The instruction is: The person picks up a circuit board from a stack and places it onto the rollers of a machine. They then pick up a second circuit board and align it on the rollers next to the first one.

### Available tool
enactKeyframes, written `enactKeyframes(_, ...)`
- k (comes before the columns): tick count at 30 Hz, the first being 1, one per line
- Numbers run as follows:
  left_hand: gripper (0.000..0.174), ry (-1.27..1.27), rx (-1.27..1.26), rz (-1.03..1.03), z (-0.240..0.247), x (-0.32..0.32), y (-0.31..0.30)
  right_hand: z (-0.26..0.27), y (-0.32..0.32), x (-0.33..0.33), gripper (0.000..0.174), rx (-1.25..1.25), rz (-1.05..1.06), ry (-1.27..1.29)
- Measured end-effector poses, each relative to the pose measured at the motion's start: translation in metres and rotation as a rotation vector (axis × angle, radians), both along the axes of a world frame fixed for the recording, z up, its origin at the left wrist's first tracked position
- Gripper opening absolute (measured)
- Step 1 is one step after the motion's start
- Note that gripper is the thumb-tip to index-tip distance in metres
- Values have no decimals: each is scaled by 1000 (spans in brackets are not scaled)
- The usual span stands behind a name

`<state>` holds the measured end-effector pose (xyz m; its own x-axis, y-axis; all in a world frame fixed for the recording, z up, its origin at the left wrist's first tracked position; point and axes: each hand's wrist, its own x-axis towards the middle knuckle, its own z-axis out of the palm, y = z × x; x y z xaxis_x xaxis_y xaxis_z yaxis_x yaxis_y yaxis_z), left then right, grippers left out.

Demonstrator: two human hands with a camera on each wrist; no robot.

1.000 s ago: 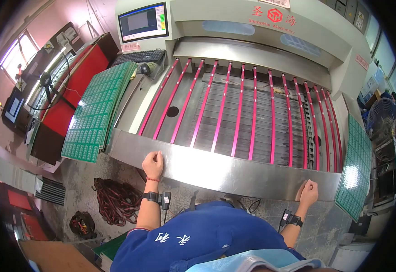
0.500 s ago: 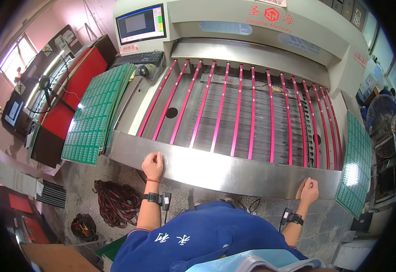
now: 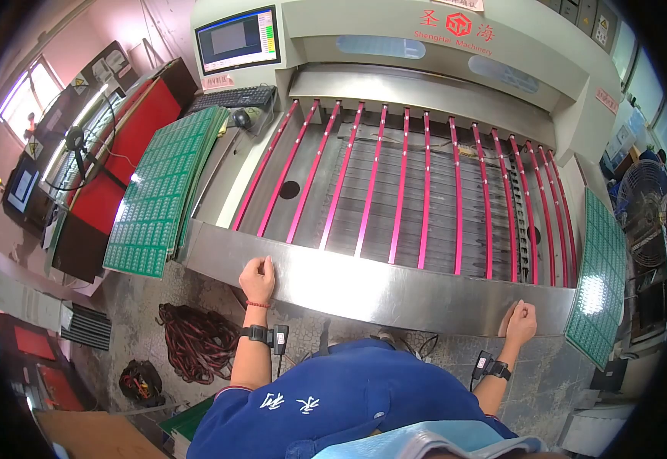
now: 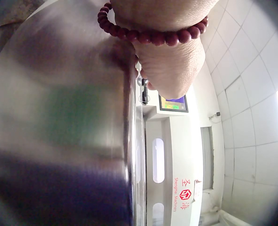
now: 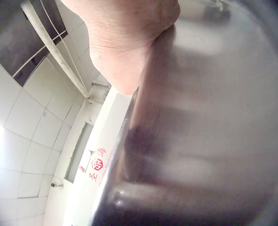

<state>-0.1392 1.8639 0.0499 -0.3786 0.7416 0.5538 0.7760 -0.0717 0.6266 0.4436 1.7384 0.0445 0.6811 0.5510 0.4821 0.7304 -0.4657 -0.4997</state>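
My left hand (image 3: 257, 281) rests at the brushed steel front panel (image 3: 364, 284) of a large machine, left of its middle. Its fingers are curled in and nothing shows in them. A beaded bracelet (image 4: 172, 37) circles that wrist. My right hand (image 3: 520, 323), curled likewise with nothing visible in it, rests near the panel's right end. In both wrist views the fingers are mostly hidden behind the hand. Beyond the panel, pink-red bars (image 3: 400, 203) run front to back over the machine's grey bed.
Stacked green circuit-board panels (image 3: 154, 191) lie left of the bed, with more green panels (image 3: 595, 287) at the right. A monitor (image 3: 238, 40), a keyboard (image 3: 234, 98) and a mouse (image 3: 241, 118) are at the back left. Dark red straps (image 3: 199, 344) lie heaped on the floor.
The head view has shifted very slightly since the first frame. Both hands stay at the same places on the steel panel, and the bars and board stacks have not moved.
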Motion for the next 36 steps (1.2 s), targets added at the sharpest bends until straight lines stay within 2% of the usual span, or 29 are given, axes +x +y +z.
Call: enactKeyframes(36, 20, -4, 22, -17, -2, -1, 0, -2, 0, 0, 21, 43, -12, -33)
